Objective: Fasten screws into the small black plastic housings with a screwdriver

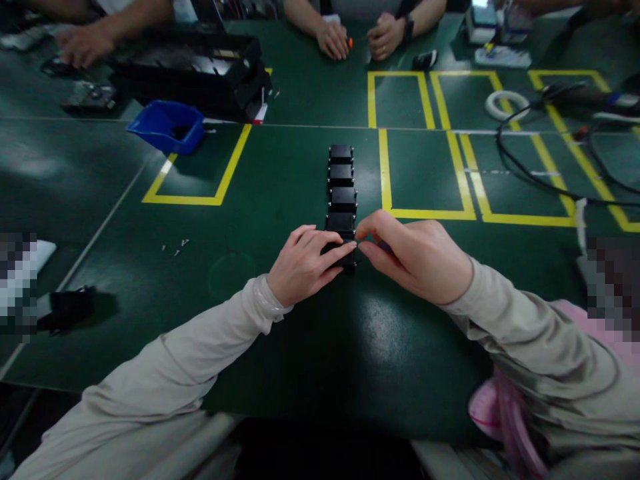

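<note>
Several small black box-shaped parts stand in a row running away from me, with small shiny screws or pins along their sides. My left hand grips the nearest black box-shaped part, its fingers laid across the top and hiding much of it. At that part's right edge is my right hand, thumb and forefinger pinched together. Whatever lies between those fingertips is too small or hidden to make out. A few loose screws lie on the green table to the left.
A blue bin sits by a black crate at the far left. Yellow tape outlines boxes on the table. Cables and a white tape roll lie right. Across the table are a co-worker's hands. A black object lies left.
</note>
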The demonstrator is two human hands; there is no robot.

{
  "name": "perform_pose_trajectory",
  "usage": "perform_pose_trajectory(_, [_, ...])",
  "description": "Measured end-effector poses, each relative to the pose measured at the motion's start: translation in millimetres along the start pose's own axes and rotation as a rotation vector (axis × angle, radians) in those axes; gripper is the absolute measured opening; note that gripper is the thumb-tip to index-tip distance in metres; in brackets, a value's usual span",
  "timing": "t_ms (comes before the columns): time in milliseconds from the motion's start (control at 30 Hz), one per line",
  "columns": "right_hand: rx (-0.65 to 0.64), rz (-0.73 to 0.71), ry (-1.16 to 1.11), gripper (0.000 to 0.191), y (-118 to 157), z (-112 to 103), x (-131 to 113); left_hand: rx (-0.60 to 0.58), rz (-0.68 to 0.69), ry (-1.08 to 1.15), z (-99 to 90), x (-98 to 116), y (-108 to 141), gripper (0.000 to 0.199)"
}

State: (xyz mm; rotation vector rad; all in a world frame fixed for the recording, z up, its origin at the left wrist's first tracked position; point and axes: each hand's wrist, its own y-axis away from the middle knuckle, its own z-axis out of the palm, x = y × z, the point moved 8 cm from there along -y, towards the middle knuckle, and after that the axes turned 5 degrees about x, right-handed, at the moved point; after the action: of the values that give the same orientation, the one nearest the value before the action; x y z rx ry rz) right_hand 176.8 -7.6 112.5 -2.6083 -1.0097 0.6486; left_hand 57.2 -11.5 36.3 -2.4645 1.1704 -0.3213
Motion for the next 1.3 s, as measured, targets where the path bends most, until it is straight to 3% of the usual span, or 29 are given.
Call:
perform_pose_trajectory(733, [-0.007, 0.004, 0.053, 0.035, -0.8, 1.0, 0.9, 0.116, 0.040, 0.006, -9.2, 11.2, -5.0, 0.032])
perform_pose_trajectory(1067, [-0.037, -0.004, 0.008, 0.026, -1.8, 1.7, -0.3, 0.045, 0.037, 0.051, 0.8, 7.0, -12.3, 0.025])
perform_pose_trajectory(1300, [-0.082, 0.042, 0.090, 0.042, -2.0, 7.3, 3.9, 0.095, 0.021, 0.053, -0.9, 2.8, -7.8, 0.026])
